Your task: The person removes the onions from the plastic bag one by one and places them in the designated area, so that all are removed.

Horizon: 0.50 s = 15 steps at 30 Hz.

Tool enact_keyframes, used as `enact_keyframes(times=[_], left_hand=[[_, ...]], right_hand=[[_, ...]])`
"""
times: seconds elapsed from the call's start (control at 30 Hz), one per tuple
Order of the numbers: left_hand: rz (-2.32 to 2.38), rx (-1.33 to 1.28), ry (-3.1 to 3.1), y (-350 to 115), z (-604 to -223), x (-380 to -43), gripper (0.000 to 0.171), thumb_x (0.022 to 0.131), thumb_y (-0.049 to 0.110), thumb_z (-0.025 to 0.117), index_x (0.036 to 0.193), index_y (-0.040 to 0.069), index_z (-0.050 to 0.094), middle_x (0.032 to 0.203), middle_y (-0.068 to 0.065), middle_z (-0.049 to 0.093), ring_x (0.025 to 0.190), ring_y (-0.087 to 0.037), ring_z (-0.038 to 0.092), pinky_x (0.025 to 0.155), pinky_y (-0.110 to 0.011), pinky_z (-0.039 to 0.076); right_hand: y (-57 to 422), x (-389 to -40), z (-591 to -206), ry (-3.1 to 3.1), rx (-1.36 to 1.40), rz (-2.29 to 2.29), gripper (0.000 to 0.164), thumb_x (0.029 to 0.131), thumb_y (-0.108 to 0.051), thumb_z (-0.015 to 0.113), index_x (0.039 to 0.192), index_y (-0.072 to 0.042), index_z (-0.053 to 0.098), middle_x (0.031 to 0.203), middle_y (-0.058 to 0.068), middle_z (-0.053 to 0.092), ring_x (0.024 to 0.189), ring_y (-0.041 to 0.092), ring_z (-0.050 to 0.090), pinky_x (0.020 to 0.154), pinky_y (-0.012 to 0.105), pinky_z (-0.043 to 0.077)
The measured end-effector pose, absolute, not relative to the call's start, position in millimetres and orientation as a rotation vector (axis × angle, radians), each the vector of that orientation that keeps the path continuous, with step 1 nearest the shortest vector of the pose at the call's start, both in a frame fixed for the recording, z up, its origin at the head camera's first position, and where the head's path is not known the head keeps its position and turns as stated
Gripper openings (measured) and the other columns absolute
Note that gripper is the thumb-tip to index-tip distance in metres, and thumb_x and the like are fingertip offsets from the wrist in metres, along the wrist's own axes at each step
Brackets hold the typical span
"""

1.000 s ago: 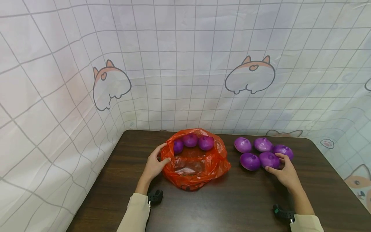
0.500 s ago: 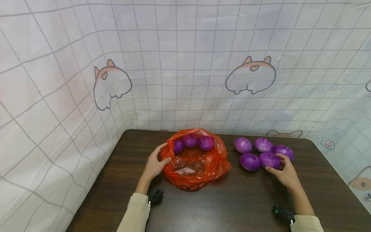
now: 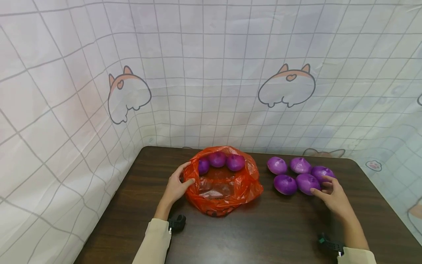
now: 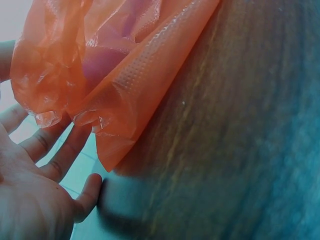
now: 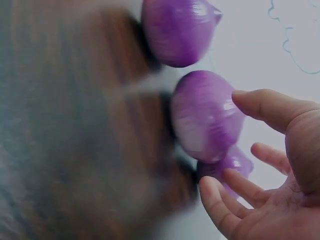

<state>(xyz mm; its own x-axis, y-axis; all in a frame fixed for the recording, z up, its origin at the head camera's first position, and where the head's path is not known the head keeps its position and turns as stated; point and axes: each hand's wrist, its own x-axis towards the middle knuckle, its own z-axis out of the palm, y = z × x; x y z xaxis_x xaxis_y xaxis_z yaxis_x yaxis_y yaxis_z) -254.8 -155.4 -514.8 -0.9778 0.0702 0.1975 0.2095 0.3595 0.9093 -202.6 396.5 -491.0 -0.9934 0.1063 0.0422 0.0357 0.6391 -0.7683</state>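
Observation:
A red plastic bag (image 3: 245, 192) stands with its mouth wide on the table, several purple onions (image 3: 235, 162) inside along its far side. My left hand (image 3: 176, 186) holds the bag's left rim; the left wrist view shows its fingers (image 4: 60, 155) spread under the orange-looking film. Over to the right, my right hand (image 3: 335, 198) is beside the nearest purple onion (image 3: 308, 184) of a loose group, thumb and fingers loosely spread. In the right wrist view the thumb tip (image 5: 242, 100) overlaps an onion's edge, and nothing lies in the palm.
More purple onions sit close together at the back right: two behind (image 3: 277, 165), one at the front left (image 3: 285, 184), one at the far right (image 3: 323, 172). A patterned cloth (image 3: 211, 91) hangs behind the dark wooden table (image 3: 247, 234).
My right hand has drawn back slightly to the right and toward me, away from the front onion, which stays in the group. The left hand and bag have stayed put.

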Motion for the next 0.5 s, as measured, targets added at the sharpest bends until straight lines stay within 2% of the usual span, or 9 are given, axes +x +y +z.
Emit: enact_keyframes(times=[0.17,0.33,0.4,0.5], left_hand=[[-1.705,-0.25,-2.484,-155,-514,-254,0.064,0.091,0.014,0.075,0.148,0.028,0.051,0.13,-0.012,0.065,0.116,-0.03,0.061,0.101,-0.053,0.053],[-1.712,-0.244,-2.487,-154,-513,-253,0.064,0.09,0.014,0.076,0.148,0.027,0.051,0.131,-0.012,0.065,0.116,-0.03,0.061,0.101,-0.052,0.053],[-1.714,-0.236,-2.485,-154,-513,-253,0.064,0.09,0.014,0.076,0.148,0.027,0.052,0.131,-0.012,0.065,0.117,-0.03,0.061,0.102,-0.053,0.052],[-1.714,-0.232,-2.483,-154,-512,-254,0.063,0.09,0.015,0.076,0.148,0.028,0.052,0.132,-0.012,0.065,0.116,-0.03,0.061,0.102,-0.053,0.052]], right_hand=[[396,-194,-471,-2.734,-0.167,1.248,0.082,0.1,-0.035,0.065,0.155,0.008,0.022,0.147,0.043,0.034,0.126,0.059,0.045,0.068,0.015,0.042],[383,-187,-447,-2.655,-0.12,1.176,0.073,0.101,-0.037,0.063,0.153,0.003,0.031,0.147,0.035,0.041,0.124,0.051,0.047,0.069,0.016,0.042],[373,-185,-437,-2.628,-0.072,1.178,0.07,0.101,-0.037,0.063,0.153,-0.001,0.034,0.146,0.029,0.046,0.122,0.04,0.051,0.071,0.014,0.042],[352,-185,-430,-2.582,0.032,1.196,0.063,0.1,-0.035,0.065,0.15,-0.004,0.04,0.139,0.018,0.054,0.115,0.012,0.055,0.077,0.011,0.044]])
